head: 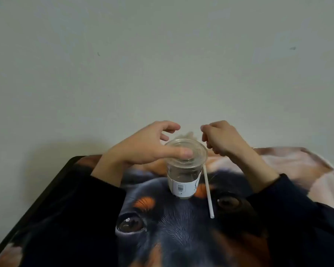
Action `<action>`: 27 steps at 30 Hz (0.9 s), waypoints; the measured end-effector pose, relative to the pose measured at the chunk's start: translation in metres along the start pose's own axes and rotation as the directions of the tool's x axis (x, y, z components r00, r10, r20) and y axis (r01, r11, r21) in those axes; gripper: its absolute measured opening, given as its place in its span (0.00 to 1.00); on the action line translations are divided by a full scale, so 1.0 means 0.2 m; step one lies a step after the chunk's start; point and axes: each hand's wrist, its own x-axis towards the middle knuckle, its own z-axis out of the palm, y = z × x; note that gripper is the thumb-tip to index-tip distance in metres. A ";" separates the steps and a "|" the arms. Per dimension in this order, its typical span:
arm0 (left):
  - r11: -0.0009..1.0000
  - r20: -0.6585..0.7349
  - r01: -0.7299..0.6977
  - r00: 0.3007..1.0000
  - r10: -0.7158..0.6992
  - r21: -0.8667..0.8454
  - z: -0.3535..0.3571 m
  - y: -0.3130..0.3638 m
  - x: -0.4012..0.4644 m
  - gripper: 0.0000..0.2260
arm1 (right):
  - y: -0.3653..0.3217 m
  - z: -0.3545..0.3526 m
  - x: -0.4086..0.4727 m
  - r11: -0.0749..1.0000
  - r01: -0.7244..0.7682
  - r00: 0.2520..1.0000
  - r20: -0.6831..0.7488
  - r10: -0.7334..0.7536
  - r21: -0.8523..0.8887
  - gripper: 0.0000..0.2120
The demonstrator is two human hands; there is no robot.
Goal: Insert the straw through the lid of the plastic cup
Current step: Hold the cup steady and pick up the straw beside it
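The straw (208,191), seen from the head camera, lies flat on a dog-print blanket (162,237) just right of the upright plastic cup (183,170), its long axis running from beside the lid (187,151) toward the person. The right hand (223,140) hovers above the straw's far end, nearer to it than the other hand, fingers curled and holding nothing visible. The left hand (148,149) spreads wide over the cup, thumb resting on the lid.
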 end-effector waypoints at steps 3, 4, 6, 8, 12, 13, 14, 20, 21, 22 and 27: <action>0.999 0.070 0.018 0.997 -0.021 0.046 0.01 0.01 0.00 0.42 | 0.03 0.00 0.00 0.978 -0.051 0.994 0.080 0.069 -0.202 0.19; 0.999 0.080 0.019 0.996 -0.023 0.049 0.01 0.01 0.00 0.41 | 0.04 0.00 0.00 0.967 -0.036 0.990 0.121 0.069 -0.253 0.19; 0.999 0.102 0.016 0.995 -0.020 0.037 0.01 -0.01 0.01 0.40 | 0.06 0.02 -0.01 0.928 -0.005 0.978 0.193 0.083 -0.374 0.19; 0.999 0.109 0.010 0.994 -0.014 0.036 0.01 -0.01 0.01 0.39 | 0.08 0.03 -0.01 0.875 0.024 0.969 0.227 0.098 -0.483 0.16; 0.999 0.113 0.007 0.994 -0.012 0.043 0.01 -0.01 0.01 0.39 | 0.14 0.09 -0.01 0.774 0.062 0.960 0.251 0.127 -0.630 0.13; 0.999 0.113 0.011 0.994 -0.015 0.040 0.01 -0.01 0.01 0.39 | 0.15 0.11 -0.01 0.756 0.070 0.959 0.254 0.129 -0.651 0.14; 0.999 0.112 0.012 0.994 -0.016 0.040 0.01 -0.02 0.02 0.39 | 0.16 0.12 -0.01 0.749 0.073 0.959 0.253 0.130 -0.659 0.16; 0.999 0.119 0.015 0.993 -0.020 0.042 0.01 -0.03 0.02 0.40 | 0.22 0.17 0.01 0.744 0.093 0.962 0.252 0.104 -0.662 0.23; 0.999 0.119 0.018 0.993 -0.022 0.038 0.01 -0.03 0.02 0.40 | 0.22 0.17 0.01 0.746 0.091 0.962 0.253 0.106 -0.659 0.22; 0.999 0.119 0.019 0.993 -0.023 0.035 0.01 -0.03 0.02 0.39 | 0.21 0.16 0.01 0.755 0.085 0.961 0.255 0.111 -0.650 0.19; 1.000 0.114 0.013 0.993 -0.015 0.021 0.01 -0.03 0.02 0.38 | 0.11 0.05 0.01 0.894 0.052 0.996 0.087 -0.015 -0.446 0.18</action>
